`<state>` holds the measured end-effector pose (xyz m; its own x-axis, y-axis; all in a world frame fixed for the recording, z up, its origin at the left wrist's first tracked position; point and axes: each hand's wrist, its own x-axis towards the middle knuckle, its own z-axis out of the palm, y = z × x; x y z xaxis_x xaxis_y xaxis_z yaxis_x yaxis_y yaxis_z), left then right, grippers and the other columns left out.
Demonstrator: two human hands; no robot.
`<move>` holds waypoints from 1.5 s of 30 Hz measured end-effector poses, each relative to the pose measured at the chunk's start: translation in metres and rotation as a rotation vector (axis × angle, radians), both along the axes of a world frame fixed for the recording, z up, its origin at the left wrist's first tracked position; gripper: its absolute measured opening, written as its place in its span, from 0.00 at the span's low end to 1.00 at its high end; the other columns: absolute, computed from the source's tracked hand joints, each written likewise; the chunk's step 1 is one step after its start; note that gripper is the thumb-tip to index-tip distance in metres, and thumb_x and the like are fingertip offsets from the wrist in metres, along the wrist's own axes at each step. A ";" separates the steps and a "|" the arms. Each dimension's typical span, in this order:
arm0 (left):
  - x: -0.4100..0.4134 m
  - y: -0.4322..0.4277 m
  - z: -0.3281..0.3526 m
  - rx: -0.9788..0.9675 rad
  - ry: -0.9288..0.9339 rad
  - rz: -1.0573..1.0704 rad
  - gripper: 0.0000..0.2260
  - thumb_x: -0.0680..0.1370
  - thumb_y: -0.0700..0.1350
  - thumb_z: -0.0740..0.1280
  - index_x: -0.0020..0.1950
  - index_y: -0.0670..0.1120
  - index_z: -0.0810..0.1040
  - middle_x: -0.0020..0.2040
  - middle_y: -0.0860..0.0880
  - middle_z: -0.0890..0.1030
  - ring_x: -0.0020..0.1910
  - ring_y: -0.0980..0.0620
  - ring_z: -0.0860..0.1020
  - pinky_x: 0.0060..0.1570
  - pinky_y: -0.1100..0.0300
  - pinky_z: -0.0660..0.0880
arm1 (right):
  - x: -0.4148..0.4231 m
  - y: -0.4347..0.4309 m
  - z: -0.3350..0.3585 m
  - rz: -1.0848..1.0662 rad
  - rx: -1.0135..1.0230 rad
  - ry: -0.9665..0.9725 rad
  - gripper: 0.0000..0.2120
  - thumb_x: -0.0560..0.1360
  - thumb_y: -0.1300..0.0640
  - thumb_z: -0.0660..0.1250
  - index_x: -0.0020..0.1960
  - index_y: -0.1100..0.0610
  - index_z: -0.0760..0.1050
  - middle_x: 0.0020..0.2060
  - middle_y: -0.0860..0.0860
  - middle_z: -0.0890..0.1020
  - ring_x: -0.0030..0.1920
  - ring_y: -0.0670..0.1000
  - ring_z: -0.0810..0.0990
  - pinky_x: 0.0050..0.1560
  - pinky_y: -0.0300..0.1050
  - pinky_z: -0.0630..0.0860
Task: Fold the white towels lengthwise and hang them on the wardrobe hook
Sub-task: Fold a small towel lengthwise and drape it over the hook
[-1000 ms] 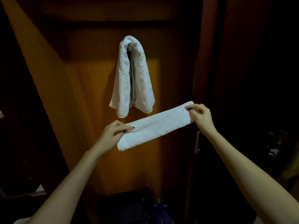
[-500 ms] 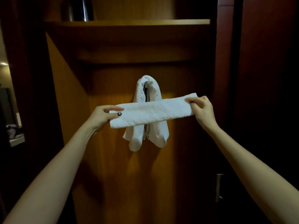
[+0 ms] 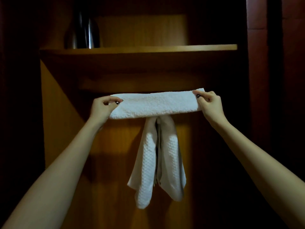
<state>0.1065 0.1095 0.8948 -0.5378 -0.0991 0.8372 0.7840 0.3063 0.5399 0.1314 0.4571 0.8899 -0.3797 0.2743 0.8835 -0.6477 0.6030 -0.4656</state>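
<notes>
Left hand [image 3: 103, 107] and right hand [image 3: 210, 103] pinch the folded towel's [image 3: 155, 104] ends, level beneath the shelf [image 3: 148, 49].

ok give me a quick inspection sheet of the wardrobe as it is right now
surface: wooden shelf above the hands, with a dark metal vessel standing at its left end
job's things: folded white towel held level between both hands; waffle towel hanging behind and below it, top hidden
clutter: nothing seen
grippers: left hand pinches the folded towel's left end, right hand pinches its right end
cables: nothing seen
surroundings: wardrobe back panel in wood, sides too dark to read
</notes>
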 end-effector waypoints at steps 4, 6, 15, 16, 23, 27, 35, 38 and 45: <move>-0.040 -0.003 0.024 -0.069 -0.045 0.121 0.13 0.77 0.36 0.65 0.40 0.52 0.81 0.48 0.54 0.79 0.51 0.55 0.74 0.46 0.62 0.69 | -0.034 -0.006 0.030 -0.006 -0.004 -0.035 0.16 0.79 0.63 0.57 0.60 0.58 0.80 0.56 0.56 0.73 0.49 0.45 0.74 0.41 0.26 0.72; -0.058 -0.004 0.027 -0.056 -0.038 0.130 0.13 0.77 0.35 0.64 0.41 0.51 0.81 0.46 0.57 0.79 0.53 0.55 0.74 0.51 0.61 0.67 | -0.048 -0.009 0.040 -0.004 0.025 -0.066 0.16 0.79 0.62 0.57 0.61 0.58 0.81 0.60 0.57 0.73 0.55 0.49 0.75 0.50 0.35 0.76; -0.123 -0.007 0.015 -0.090 -0.064 0.058 0.14 0.78 0.33 0.60 0.47 0.47 0.82 0.50 0.51 0.81 0.47 0.55 0.76 0.44 0.69 0.69 | -0.113 -0.011 0.037 0.170 -0.027 -0.179 0.13 0.79 0.65 0.58 0.57 0.60 0.80 0.40 0.47 0.81 0.39 0.38 0.82 0.32 0.28 0.74; -0.129 -0.008 0.012 -0.109 -0.065 0.050 0.14 0.78 0.33 0.60 0.49 0.47 0.82 0.51 0.51 0.81 0.45 0.56 0.75 0.43 0.70 0.68 | -0.120 -0.009 0.035 0.190 -0.048 -0.193 0.13 0.79 0.65 0.58 0.58 0.60 0.80 0.41 0.49 0.81 0.40 0.42 0.82 0.32 0.32 0.76; -0.168 0.003 0.000 -0.067 -0.102 -0.157 0.08 0.75 0.38 0.69 0.50 0.50 0.82 0.51 0.57 0.81 0.53 0.64 0.77 0.47 0.73 0.70 | -0.160 0.013 0.027 0.395 -0.229 -0.278 0.18 0.76 0.68 0.62 0.61 0.55 0.78 0.54 0.55 0.78 0.49 0.49 0.79 0.38 0.36 0.79; -0.194 0.021 0.001 0.182 -0.199 -0.153 0.09 0.74 0.38 0.71 0.45 0.54 0.83 0.51 0.54 0.80 0.54 0.55 0.76 0.52 0.65 0.70 | -0.184 0.023 0.019 0.415 -0.273 -0.303 0.20 0.75 0.68 0.64 0.64 0.55 0.77 0.58 0.52 0.76 0.51 0.46 0.79 0.44 0.39 0.78; -0.235 0.031 -0.016 0.216 -0.390 -0.116 0.20 0.74 0.51 0.71 0.65 0.49 0.77 0.60 0.49 0.78 0.59 0.46 0.76 0.58 0.49 0.74 | -0.221 0.032 -0.001 0.290 -0.284 -0.387 0.11 0.78 0.60 0.66 0.55 0.48 0.79 0.56 0.51 0.79 0.52 0.50 0.79 0.53 0.51 0.78; -0.238 0.030 -0.039 0.273 -0.431 -0.190 0.25 0.66 0.50 0.72 0.61 0.44 0.80 0.57 0.41 0.81 0.55 0.41 0.79 0.58 0.43 0.75 | -0.222 0.030 -0.024 0.271 -0.232 -0.402 0.10 0.77 0.60 0.66 0.55 0.48 0.81 0.50 0.51 0.82 0.49 0.50 0.81 0.45 0.45 0.78; -0.241 0.048 -0.091 0.274 -0.490 -0.310 0.12 0.77 0.40 0.68 0.60 0.41 0.79 0.40 0.51 0.84 0.33 0.60 0.80 0.29 0.66 0.72 | -0.207 0.008 -0.059 0.326 -0.140 -0.471 0.12 0.80 0.60 0.62 0.44 0.61 0.82 0.36 0.61 0.81 0.38 0.56 0.79 0.41 0.52 0.75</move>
<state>-0.1345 0.1571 0.8037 -0.8899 -0.0527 0.4531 0.4561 -0.0951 0.8848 -0.0753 0.4654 0.8306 -0.8067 0.1791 0.5632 -0.4938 0.3194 -0.8088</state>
